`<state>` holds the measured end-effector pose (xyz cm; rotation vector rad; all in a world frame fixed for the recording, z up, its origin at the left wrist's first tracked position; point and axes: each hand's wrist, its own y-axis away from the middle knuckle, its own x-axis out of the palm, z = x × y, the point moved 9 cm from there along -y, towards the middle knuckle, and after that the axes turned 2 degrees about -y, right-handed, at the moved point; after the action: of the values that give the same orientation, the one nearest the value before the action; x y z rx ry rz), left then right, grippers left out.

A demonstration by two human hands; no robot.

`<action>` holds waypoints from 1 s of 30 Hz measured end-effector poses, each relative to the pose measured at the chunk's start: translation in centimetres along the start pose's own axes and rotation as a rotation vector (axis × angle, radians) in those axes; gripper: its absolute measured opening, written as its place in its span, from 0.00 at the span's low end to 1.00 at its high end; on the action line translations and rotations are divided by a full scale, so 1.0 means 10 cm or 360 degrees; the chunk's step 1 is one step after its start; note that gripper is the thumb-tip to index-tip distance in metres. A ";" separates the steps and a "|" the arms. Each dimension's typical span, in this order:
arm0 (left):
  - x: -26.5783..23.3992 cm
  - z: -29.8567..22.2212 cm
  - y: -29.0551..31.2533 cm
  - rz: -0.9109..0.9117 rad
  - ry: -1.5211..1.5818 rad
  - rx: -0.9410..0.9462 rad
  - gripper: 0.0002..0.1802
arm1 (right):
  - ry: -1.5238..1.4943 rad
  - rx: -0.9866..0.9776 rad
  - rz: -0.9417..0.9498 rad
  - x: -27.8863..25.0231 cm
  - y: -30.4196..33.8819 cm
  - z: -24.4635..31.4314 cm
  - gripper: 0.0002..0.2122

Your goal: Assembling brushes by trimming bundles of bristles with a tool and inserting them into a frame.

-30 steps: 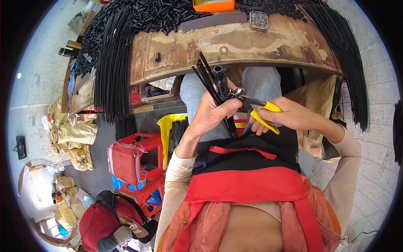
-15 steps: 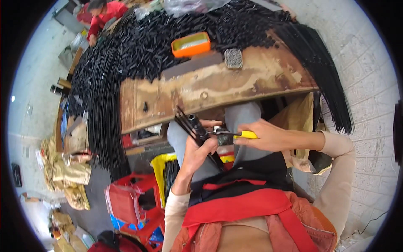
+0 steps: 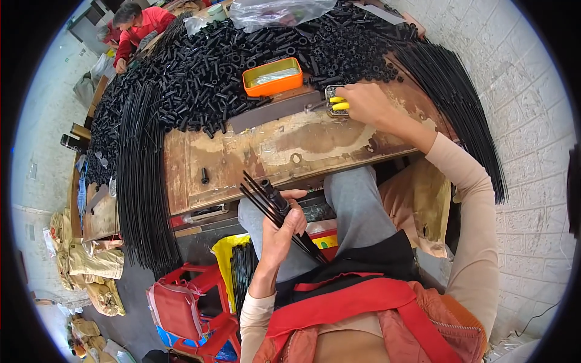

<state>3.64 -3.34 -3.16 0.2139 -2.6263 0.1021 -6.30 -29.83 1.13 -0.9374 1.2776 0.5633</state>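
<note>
Black tube (image 3: 275,196) and thin black rods (image 3: 257,196) sit in the left hand (image 3: 281,233), lower centre of frame, fingers wrapped around, thumb laid along the tube; tube and rods tilt up-left just off the worktop (image 3: 284,145) front edge. Right hand (image 3: 366,106), upper right of centre, fingers curled over yellow-handled pliers (image 3: 339,106), tool head pointing left, well apart from the tube; how tightly it squeezes, cannot tell. Grey strip (image 3: 275,113) lies just left of the pliers. Loose black piece (image 3: 204,175) stands alone left of centre. Big heap of black parts (image 3: 200,78) fills the back; left rod bundle (image 3: 142,175) and right rod bundle (image 3: 463,103) hang over the edges. Red stool (image 3: 175,308) lower left, person in red (image 3: 145,27) upper left. Small tin (image 3: 330,91) holds small metallic bits, partly blocked by right hand and pliers. Orange box (image 3: 275,89), open-topped, holds something pale, unclear what.
</note>
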 end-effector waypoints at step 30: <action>0.22 -0.12 0.40 -0.0112 -0.0163 0.0071 0.16 | -0.2647 0.0839 0.0235 -0.14 0.64 0.61 0.07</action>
<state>1.63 0.41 -1.21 0.3348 -2.7164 0.1294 -8.45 -21.14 0.86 0.2193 -0.0802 0.7708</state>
